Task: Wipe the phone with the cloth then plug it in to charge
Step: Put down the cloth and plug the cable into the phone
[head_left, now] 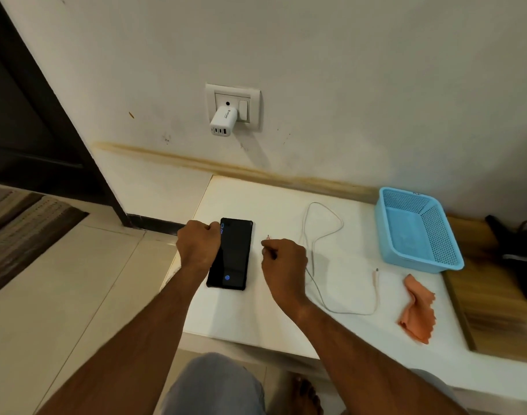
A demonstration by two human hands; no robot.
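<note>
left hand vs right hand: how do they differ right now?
The left hand rests curled at the phone's left edge, near its top; the right hand is off the phone, pinching one end of the white cable. The left hand holds no cable. Both hover over the white table, backs facing up.

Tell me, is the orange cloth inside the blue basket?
No, the orange cloth lies on the white table, in front of the blue basket.

The left hand (200,241) covers the phone's (233,259) upper left edge; the plug tip (267,237) pinched in the right hand (283,258) is too small to make out.
</note>
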